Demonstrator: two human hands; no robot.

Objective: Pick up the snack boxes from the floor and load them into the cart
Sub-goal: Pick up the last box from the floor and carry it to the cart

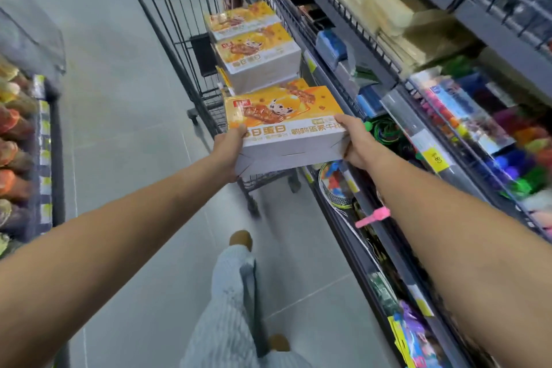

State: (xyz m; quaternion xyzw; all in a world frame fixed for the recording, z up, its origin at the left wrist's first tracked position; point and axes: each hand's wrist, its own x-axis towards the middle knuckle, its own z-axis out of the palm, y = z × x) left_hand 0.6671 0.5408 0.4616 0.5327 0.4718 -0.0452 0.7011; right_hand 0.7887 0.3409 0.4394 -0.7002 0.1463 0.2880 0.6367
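I held one snack box (283,125) in the middle of the frame, my left hand (228,152) pressed on its left end and my right hand (355,140) clamped on its right end. It was off the floor, just before the cart (179,48) above it, where other boxes (257,51) already lay stacked. I judged the carrying step was in hand; next I needed to lift it over the near rim.

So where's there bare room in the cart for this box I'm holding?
The cart's right side is crowded: stacked snack boxes run front to back along the shelf side. The bare strip lies on the left, between those boxes and the cart's left wire wall. The held box, in the left hand and right hand, hovers over the near end.
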